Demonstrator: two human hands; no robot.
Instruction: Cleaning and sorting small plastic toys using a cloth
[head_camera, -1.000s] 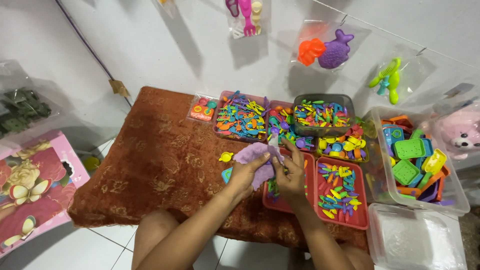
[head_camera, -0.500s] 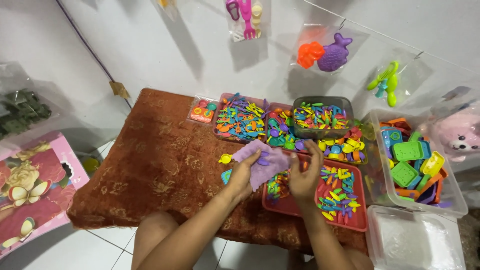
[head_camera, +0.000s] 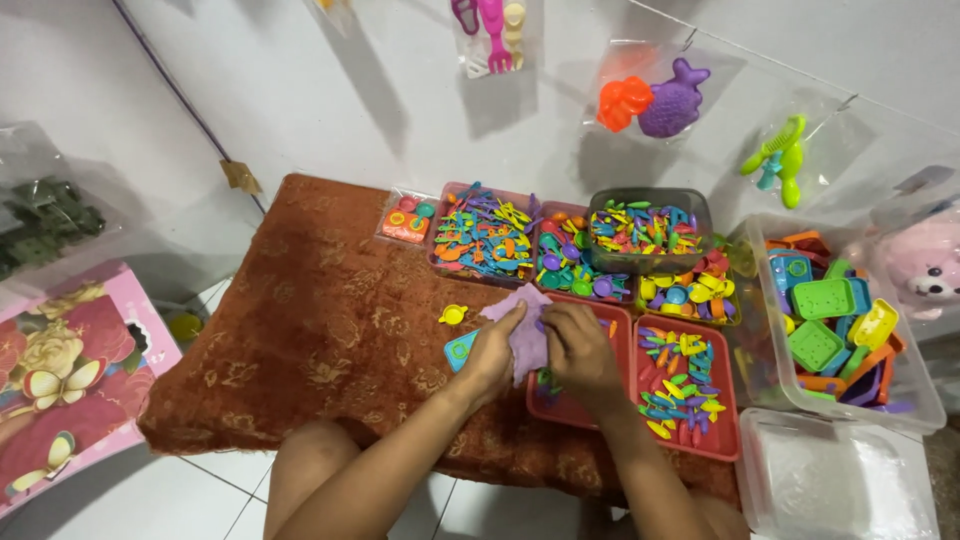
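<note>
Rust-brown cloth (head_camera: 320, 330) underneath; both hands, left (head_camera: 490, 355) and right (head_camera: 578, 350), closed on purple pouch (head_camera: 522, 325); red trays (head_camera: 690, 440) alongside.

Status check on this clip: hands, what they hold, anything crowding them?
Left hand and right hand both grip the purple bag. Held over red tray. Yellow toy lies apart, left.
</note>
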